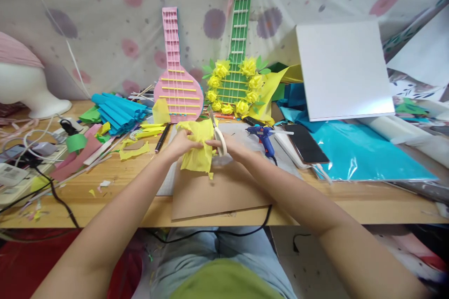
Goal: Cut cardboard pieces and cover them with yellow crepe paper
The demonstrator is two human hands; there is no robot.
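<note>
My left hand (183, 142) pinches a wrinkled sheet of yellow crepe paper (197, 159) in front of me. In my right hand (228, 144) is a pair of scissors (220, 140) with pale handles, its blades pointing up and away at the paper's right edge. Fingers of the right hand also reach against the paper. A small yellow scrap hangs at the sheet's lower corner. Below both hands lies a brown cardboard sheet (224, 191), partly over a light cutting mat (164, 189).
Behind stand a pink paper instrument (178, 85) and a green guitar (239, 32) with yellow paper flowers. A blue glue gun (264, 138) and a phone (306, 144) lie right. Blue crepe paper (121, 112), a black marker (162, 138) and a power strip (52, 159) are left.
</note>
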